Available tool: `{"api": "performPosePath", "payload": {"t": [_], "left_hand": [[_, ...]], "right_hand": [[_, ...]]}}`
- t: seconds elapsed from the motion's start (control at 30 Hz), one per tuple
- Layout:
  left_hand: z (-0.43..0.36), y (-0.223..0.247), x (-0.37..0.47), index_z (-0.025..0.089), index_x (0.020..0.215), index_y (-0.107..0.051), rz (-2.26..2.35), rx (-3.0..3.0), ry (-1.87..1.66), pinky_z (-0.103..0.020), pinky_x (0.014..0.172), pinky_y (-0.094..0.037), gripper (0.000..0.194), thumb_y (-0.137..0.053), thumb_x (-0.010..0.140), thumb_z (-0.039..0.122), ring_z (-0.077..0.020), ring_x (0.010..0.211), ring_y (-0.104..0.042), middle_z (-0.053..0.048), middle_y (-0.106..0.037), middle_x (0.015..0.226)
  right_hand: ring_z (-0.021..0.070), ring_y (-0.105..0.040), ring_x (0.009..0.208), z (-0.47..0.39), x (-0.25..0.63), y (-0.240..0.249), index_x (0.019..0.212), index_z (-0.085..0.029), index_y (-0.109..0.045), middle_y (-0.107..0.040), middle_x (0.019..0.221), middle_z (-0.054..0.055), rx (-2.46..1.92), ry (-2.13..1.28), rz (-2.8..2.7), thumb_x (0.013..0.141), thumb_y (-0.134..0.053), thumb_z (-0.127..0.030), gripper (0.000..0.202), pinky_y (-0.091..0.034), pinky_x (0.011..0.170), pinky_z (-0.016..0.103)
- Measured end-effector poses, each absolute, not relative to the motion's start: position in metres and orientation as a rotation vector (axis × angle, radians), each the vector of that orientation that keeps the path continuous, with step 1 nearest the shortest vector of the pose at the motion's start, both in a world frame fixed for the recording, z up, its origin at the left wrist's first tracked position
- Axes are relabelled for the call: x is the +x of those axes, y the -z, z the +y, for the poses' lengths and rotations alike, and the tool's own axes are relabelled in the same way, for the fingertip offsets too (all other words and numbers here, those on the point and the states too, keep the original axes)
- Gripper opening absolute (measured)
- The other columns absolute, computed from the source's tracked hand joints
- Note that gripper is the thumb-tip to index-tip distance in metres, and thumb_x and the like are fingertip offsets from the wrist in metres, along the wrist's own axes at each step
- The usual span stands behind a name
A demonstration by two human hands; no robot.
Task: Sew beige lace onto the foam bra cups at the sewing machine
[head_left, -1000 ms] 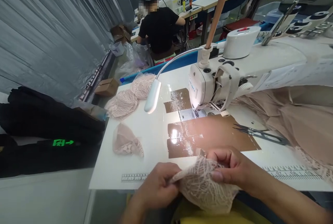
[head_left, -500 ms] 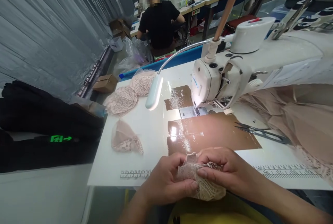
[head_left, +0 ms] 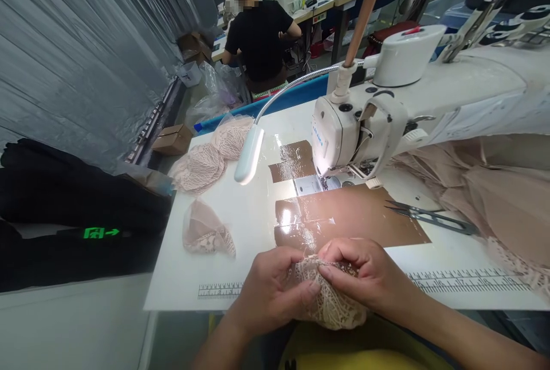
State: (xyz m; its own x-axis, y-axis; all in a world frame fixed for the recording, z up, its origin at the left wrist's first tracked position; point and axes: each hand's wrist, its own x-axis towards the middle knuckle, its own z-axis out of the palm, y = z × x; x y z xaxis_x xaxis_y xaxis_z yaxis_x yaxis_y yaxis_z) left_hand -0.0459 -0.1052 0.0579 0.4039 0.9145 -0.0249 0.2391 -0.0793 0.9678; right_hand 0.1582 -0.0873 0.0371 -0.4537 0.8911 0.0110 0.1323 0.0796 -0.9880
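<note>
Across the middle of the view lies a white tabletop (head_left: 253,215), a printed ruler scale along its near edge. A white sewing machine (head_left: 429,83) occupies its right side. Behind the table, a person in a black top (head_left: 262,40) sits with back to the camera. Sheer beige fabric (head_left: 502,192) lies in folds below the machine arm, at right. A brown sheet (head_left: 352,215) covers the surface in front of the needle area.

Left hand (head_left: 275,290) and right hand (head_left: 365,275): both at the near edge of the table, close together. Left thumb and fingers are closed on the lace piece (head_left: 339,307); right thumb and forefinger are pinched together on its upper edge. The lace piece is bunched between the hands, its lower part rounded, in front of the brown sheet.

Two lace bundles (head_left: 200,168) sit side by side, touching, at the far left of the table. Nearer, a small mesh piece (head_left: 206,229) with lace trim lies flat, apart from them. Dark thread snips (head_left: 433,219) rest with their tips over the brown sheet, pointing left. A slim lamp head (head_left: 249,155) hangs lit on its flexible neck, between bundles and machine
</note>
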Motion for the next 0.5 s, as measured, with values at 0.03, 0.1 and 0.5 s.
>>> {"api": "performPosePath", "payload": {"t": [0.03, 0.1, 0.5], "left_hand": [[-0.104, -0.059, -0.044, 0.015, 0.096, -0.065, 1.053, 1.598, -0.786, -0.02, 0.07, -0.042, 0.019, -0.067, 0.082, 0.028, -0.0127, 0.074, -0.055, -0.002, -0.063, 0.082], [-0.101, -0.059, -0.041, 0.013, 0.092, -0.066, 1.044, 1.606, -0.778, -0.02, 0.067, -0.042, 0.016, -0.064, 0.084, 0.028, -0.0122, 0.07, -0.055, -0.002, -0.063, 0.078], [-0.098, -0.049, -0.034, 0.011, 0.08, -0.066, 1.006, 1.301, -0.877, -0.022, 0.063, -0.039, 0.019, -0.062, 0.086, 0.029, -0.0116, 0.066, -0.048, -0.003, -0.056, 0.071]], "right_hand": [[0.013, -0.057, 0.064, -0.088, 0.158, -0.036, 0.068, -0.018, -0.059, -0.063, 0.07, 0.0, -1.034, -1.438, -1.693, 0.084, -0.058, -0.028, 0.018, -0.043, 0.06, 0.024], [0.0134, -0.057, 0.063, -0.088, 0.158, -0.034, 0.069, -0.018, -0.059, -0.064, 0.07, 0.0, -1.04, -1.45, -1.699, 0.084, -0.058, -0.029, 0.018, -0.043, 0.058, 0.025], [0.0161, -0.057, 0.08, -0.071, 0.172, -0.041, 0.096, -0.017, -0.061, -0.062, 0.091, 0.005, -1.005, -1.687, -1.624, 0.082, -0.062, -0.043, 0.029, -0.045, 0.07, 0.027]]}}
